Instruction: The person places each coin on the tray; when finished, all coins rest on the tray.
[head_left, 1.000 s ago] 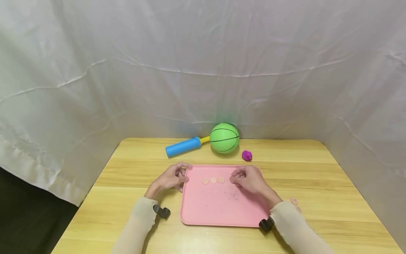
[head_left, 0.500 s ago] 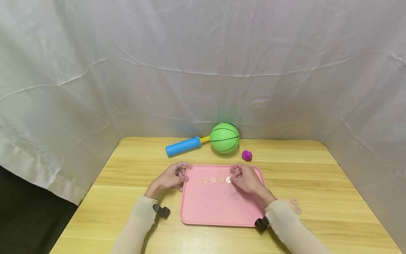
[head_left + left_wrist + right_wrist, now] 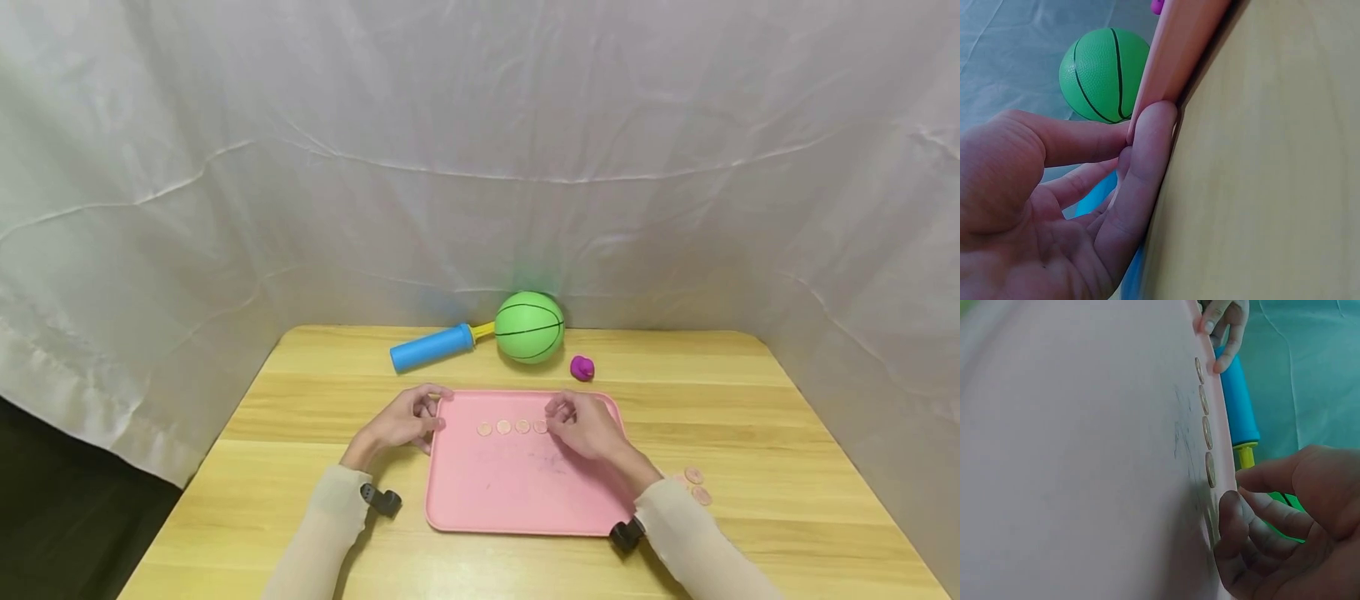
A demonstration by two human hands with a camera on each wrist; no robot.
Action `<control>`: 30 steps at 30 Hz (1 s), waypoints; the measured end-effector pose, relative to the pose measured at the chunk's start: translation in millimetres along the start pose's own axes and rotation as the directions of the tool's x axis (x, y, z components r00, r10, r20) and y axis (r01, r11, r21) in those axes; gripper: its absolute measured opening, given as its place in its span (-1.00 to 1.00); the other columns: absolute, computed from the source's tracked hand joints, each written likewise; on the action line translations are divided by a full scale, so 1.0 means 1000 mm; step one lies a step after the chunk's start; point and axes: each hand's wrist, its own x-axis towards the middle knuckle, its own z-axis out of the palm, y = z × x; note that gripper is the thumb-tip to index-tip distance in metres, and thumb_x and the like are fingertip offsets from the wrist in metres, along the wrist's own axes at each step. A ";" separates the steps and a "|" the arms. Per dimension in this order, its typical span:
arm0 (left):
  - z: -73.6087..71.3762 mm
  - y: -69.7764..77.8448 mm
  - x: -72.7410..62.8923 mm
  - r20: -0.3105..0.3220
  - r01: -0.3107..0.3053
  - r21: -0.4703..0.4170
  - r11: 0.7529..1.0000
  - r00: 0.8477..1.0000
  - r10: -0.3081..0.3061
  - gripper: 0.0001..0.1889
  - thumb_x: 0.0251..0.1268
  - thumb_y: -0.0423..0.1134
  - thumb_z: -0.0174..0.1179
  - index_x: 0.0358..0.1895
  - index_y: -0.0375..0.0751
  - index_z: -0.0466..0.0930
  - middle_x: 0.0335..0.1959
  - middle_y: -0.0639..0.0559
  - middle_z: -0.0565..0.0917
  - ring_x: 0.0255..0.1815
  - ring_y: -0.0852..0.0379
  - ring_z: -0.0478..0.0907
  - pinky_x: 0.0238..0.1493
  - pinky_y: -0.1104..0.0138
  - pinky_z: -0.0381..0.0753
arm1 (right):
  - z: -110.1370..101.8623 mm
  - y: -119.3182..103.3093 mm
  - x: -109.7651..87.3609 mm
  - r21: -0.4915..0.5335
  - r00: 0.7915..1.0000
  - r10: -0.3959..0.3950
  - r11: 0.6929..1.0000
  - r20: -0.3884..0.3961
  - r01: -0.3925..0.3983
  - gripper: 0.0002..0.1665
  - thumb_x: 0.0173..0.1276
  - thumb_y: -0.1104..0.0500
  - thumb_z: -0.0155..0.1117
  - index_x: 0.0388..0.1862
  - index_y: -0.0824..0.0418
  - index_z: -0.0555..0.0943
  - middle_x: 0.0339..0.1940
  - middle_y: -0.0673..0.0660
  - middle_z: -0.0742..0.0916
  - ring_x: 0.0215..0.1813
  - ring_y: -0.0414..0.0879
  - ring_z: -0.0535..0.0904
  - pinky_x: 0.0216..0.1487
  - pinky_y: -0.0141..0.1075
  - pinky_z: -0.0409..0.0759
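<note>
A pink tray lies on the wooden table. My left hand grips its left rim; in the left wrist view the thumb lies on one side of the rim and a finger on the other. Several coins lie in a row near the tray's far edge. At the row's right end a coin rests flat, just beside the fingertips of my right hand. In the right wrist view that coin is apart from the loosely curled fingers, and nothing shows between them.
More coins lie on the table right of the tray, partly hidden by the right sleeve. Behind the tray are a blue pump with a yellow end, a green ball and a small purple duck. A pale curtain surrounds the table.
The right hand has set a coin down at the right end of the row and let go of it, shifting only slightly. The left hand has stayed on the tray's rim.
</note>
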 end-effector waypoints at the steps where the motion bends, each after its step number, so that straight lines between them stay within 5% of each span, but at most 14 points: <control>1: 0.000 0.000 0.000 -0.001 -0.002 -0.001 1.000 1.000 0.002 -0.45 0.50 -0.52 0.23 0.51 -0.40 0.44 -0.21 -0.06 0.44 -0.32 0.09 0.46 -0.39 0.14 0.96 | -0.001 0.000 -0.001 -0.006 1.000 -0.003 1.000 -0.003 0.003 -0.85 0.41 0.28 0.46 -0.07 0.22 0.77 -0.30 0.06 0.77 -0.25 -0.15 0.63 -0.26 -0.45 0.65; 6: 0.000 -0.001 0.001 0.000 -0.008 -0.002 1.000 1.000 0.008 -0.46 0.50 -0.52 0.23 0.50 -0.40 0.44 -0.21 -0.06 0.44 -0.32 0.09 0.47 -0.39 0.15 0.95 | -0.010 0.001 -0.010 -0.031 0.999 -0.040 0.999 -0.011 0.040 -0.88 0.43 0.27 0.47 -0.09 0.23 0.82 -0.24 0.07 0.82 -0.20 -0.15 0.65 -0.15 -0.40 0.71; 11: 0.000 -0.001 0.002 0.002 -0.006 -0.001 1.000 1.000 0.006 -0.45 0.49 -0.51 0.24 0.50 -0.39 0.45 -0.22 -0.06 0.46 -0.31 0.09 0.47 -0.40 0.14 0.95 | -0.021 0.001 -0.022 -0.030 1.000 0.008 1.000 -0.014 -0.008 -0.87 0.46 0.24 0.48 -0.06 0.21 0.83 -0.19 0.08 0.80 -0.17 -0.11 0.64 -0.15 -0.37 0.67; 24: -0.003 -0.002 -0.002 -0.002 0.003 -0.006 1.000 1.000 -0.003 -0.46 0.49 -0.53 0.23 0.50 -0.39 0.45 -0.22 -0.08 0.47 -0.30 0.08 0.47 -0.39 0.15 0.95 | -0.046 0.021 -0.037 0.023 0.996 0.079 0.997 -0.029 -0.078 -0.77 0.50 0.23 0.43 0.06 0.30 0.77 -0.21 0.16 0.78 -0.26 -0.06 0.64 -0.48 -0.38 0.72; 30: -0.001 0.000 -0.002 0.001 0.010 -0.017 1.000 1.000 -0.010 -0.45 0.49 -0.52 0.23 0.50 -0.39 0.44 -0.22 -0.07 0.46 -0.31 0.08 0.49 -0.39 0.16 0.95 | -0.072 0.038 -0.047 -0.065 0.999 0.032 0.997 -0.034 -0.034 -0.76 0.56 0.17 0.40 0.08 0.27 0.78 -0.15 0.13 0.82 -0.18 -0.08 0.66 -0.31 -0.40 0.70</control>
